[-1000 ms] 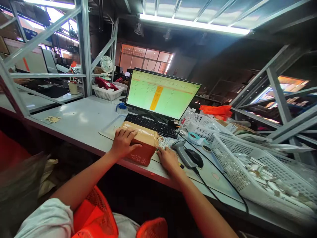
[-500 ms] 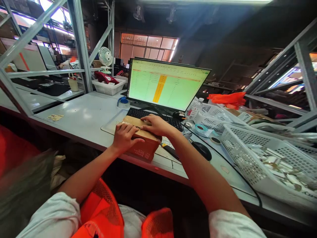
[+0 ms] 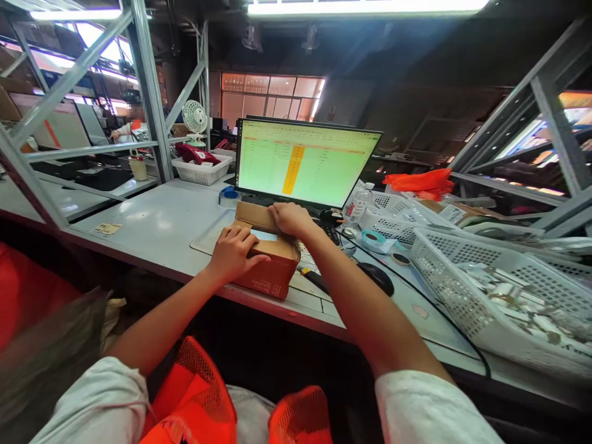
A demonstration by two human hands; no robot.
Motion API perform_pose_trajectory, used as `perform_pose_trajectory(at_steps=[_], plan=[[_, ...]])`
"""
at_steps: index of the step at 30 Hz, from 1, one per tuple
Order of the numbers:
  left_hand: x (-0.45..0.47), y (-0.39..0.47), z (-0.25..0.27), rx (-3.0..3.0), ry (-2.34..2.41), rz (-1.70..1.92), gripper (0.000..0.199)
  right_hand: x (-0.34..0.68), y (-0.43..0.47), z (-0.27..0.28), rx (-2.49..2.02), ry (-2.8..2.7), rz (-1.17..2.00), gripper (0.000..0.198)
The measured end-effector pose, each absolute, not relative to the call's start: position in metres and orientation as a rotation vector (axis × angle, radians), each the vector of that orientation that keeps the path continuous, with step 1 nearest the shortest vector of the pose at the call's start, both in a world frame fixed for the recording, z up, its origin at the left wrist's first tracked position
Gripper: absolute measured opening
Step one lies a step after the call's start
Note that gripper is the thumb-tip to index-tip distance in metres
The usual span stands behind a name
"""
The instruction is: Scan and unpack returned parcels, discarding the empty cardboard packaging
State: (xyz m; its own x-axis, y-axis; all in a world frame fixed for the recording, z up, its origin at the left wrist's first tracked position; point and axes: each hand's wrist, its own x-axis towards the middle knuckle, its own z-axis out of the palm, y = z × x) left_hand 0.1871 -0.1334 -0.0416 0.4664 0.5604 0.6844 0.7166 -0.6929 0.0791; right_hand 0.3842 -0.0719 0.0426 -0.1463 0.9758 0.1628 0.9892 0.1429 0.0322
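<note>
- The box [image 3: 266, 274] sits at the front edge of the surface [image 3: 148, 216], in front of the monitor [image 3: 308, 163]; its top is partly open.
- At the box's far side a flap [image 3: 254, 216] stands raised, and something pale [image 3: 264, 235] shows in the opening.
- The left hand [image 3: 234, 251] lies on the box's near top edge, left of its middle; its grip is closed over that edge, fingers bent on top and thumb along the front face.
- The right hand [image 3: 290, 218] is at the right end of the flap, its grip curled; the fingertips are hidden, so I cannot tell whether they pinch the flap.
- Just right of the box lies a black and yellow tool [image 3: 315, 280], and farther right a mouse [image 3: 378, 280].
- Behind the box, partly covered, is the keyboard [image 3: 329, 232].
- Behind the box and to the left are a blue roll [image 3: 228, 197] and, farther off, a small basket [image 3: 202, 172] with red items in it.
- Well right of the box stands a large basket [image 3: 444, 299] holding small white pieces; between them are a teal roll [image 3: 374, 240] and a cable [image 3: 439, 302].
- Far left beyond the box, a person [image 3: 134, 126] is partly visible.
</note>
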Motion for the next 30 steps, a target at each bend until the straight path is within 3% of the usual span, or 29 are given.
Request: perform_pose_trajectory(at_steps=[8,11,15,18,22,25,27,30], plan=[[0.192,-0.110,0.047,-2.930,-1.101,-0.345,0.046,0.394,-0.047,0.027,-1.992,-2.412,0.182,0.049],[0.206,-0.144,0.026,-2.620,-1.081,-0.549,0.016,0.396,-0.046,0.025,-1.976,-2.394,0.213,0.051],[0.201,-0.206,-0.029,-2.407,-1.039,-0.726,0.011,0.395,-0.045,0.021,-1.945,-2.356,0.245,0.054],[0.183,-0.212,-0.027,-2.562,-0.956,-0.687,0.021,0.394,-0.042,0.018,-1.937,-2.323,0.258,0.052],[0.179,-0.148,0.032,-2.847,-0.970,-0.507,0.026,0.396,-0.044,0.017,-1.919,-2.274,0.226,0.051],[0.203,-0.096,0.065,-3.025,-1.056,-0.074,0.044,0.397,-0.050,0.017,-1.881,-2.239,0.180,0.048],[0.224,-0.077,0.070,-3.137,-1.032,0.122,0.042,0.396,-0.054,0.017,-1.841,-2.201,0.152,0.043],[0.247,-0.072,0.063,-3.172,-0.983,0.008,0.038,0.397,-0.060,0.020,-1.745,-2.086,0.113,0.032]])
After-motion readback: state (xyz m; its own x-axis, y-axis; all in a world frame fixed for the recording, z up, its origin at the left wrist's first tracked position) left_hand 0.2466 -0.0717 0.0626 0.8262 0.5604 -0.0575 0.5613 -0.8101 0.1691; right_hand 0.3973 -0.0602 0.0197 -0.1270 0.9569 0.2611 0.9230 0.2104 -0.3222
